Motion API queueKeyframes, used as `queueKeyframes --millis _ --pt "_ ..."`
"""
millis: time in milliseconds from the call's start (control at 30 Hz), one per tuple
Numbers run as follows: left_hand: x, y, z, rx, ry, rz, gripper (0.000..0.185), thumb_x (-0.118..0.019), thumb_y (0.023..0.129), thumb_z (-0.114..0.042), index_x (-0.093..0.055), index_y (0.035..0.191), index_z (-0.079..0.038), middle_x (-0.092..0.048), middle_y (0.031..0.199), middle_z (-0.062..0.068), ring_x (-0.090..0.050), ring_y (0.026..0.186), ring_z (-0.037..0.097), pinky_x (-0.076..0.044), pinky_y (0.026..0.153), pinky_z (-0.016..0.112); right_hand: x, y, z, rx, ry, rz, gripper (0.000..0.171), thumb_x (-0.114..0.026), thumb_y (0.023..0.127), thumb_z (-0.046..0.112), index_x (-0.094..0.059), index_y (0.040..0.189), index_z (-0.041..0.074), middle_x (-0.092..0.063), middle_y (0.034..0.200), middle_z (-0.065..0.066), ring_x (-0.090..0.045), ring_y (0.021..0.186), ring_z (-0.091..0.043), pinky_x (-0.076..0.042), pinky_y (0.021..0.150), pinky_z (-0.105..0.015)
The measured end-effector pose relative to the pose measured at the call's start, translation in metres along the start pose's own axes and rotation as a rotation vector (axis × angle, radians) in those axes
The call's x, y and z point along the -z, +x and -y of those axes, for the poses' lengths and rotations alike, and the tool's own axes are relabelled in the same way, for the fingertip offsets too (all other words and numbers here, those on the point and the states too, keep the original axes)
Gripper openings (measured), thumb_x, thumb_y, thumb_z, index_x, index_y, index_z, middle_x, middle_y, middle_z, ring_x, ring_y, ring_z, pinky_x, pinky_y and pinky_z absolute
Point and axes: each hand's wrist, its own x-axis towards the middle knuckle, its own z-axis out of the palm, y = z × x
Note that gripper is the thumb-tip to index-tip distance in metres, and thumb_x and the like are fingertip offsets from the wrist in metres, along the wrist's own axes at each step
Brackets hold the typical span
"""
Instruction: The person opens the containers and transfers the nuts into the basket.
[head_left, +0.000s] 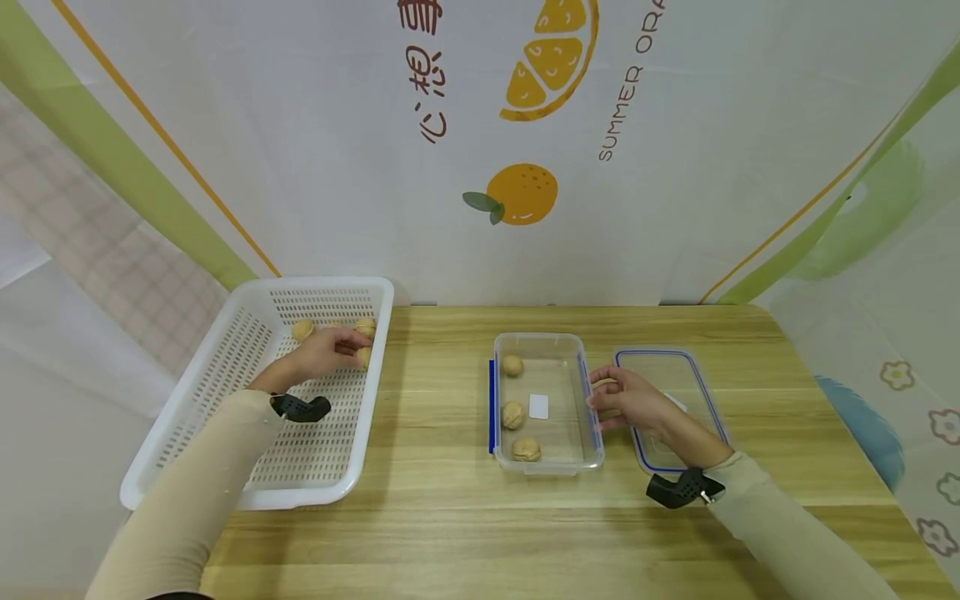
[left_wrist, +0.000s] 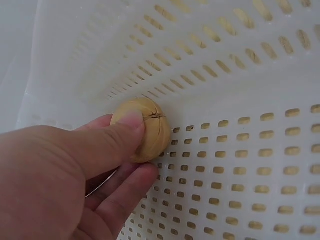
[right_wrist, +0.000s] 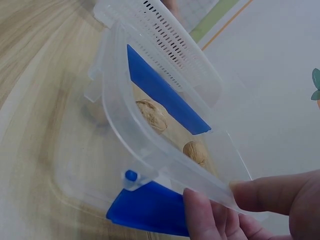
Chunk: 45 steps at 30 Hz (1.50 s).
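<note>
Left hand (head_left: pixel 324 353): thumb and fingers pinch a walnut (left_wrist: pixel 143 129) against the far corner of the white basket (head_left: pixel 225 350).
Right hand (head_left: pixel 628 401): fingers curled over the right rim of the clear container (head_left: pixel 547 346).
Container contents: three walnuts (head_left: pixel 513 414).
Lid (head_left: pixel 693 375): under the right hand, on the table (head_left: pixel 450 500).

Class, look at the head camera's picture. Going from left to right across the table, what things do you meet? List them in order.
White basket with the left hand pinching a walnut → clear container holding three walnuts → right hand on the container's rim → lid.
</note>
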Motion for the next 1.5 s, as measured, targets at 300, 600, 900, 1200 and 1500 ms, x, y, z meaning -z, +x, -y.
queueKeyframes --millis 300,600,900,1200,1500 --pt "0.000 0.000 -0.001 0.008 -0.015 -0.019 0.039 -0.067 0.098 -0.003 -0.057 0.132 0.013 -0.055 0.134 0.032 -0.056 0.121 0.047 -0.050 0.098 0.054 -0.001 -0.001 -0.002 0.003 -0.003 0.000 0.043 -0.060 0.099 0.000 -0.036 0.134 -0.008 -0.060 0.096 -0.005 -0.062 0.086 -0.013 -0.062 0.072 -0.033" --pt "0.000 0.000 0.000 -0.004 -0.019 -0.026 0.039 -0.067 0.097 -0.002 -0.057 0.131 0.015 -0.056 0.132 0.033 -0.056 0.121 0.048 -0.052 0.098 0.053 0.000 -0.001 -0.003 0.008 0.000 0.003 0.042 -0.060 0.099 0.000 -0.036 0.133 -0.008 -0.060 0.095 -0.003 -0.062 0.085 -0.013 -0.062 0.071 -0.032" --pt "-0.001 0.001 0.000 -0.012 -0.020 -0.030 0.038 -0.068 0.097 -0.002 -0.058 0.130 0.015 -0.057 0.133 0.033 -0.056 0.122 0.048 -0.048 0.102 0.055 0.000 -0.001 -0.003 0.010 0.008 0.011 0.043 -0.060 0.099 0.000 -0.035 0.134 -0.009 -0.059 0.094 -0.003 -0.062 0.085 -0.013 -0.062 0.072 -0.033" --pt "0.006 0.000 -0.002 0.004 -0.025 -0.048 0.038 -0.067 0.099 -0.008 -0.059 0.131 0.013 -0.061 0.128 0.031 -0.060 0.118 0.045 -0.051 0.098 0.053 0.001 -0.001 -0.003 0.007 0.024 0.014 0.042 -0.060 0.100 0.000 -0.035 0.133 -0.007 -0.059 0.095 -0.003 -0.062 0.085 -0.013 -0.062 0.072 -0.033" --pt "0.027 -0.005 -0.010 0.032 0.043 -0.110 0.035 -0.058 0.105 -0.014 -0.060 0.131 0.010 -0.063 0.127 0.029 -0.059 0.119 0.045 -0.053 0.096 0.051 0.000 0.000 -0.001 0.006 0.016 0.008 0.044 -0.059 0.100 0.000 -0.034 0.135 -0.009 -0.059 0.096 -0.004 -0.061 0.086 -0.013 -0.062 0.071 -0.032"
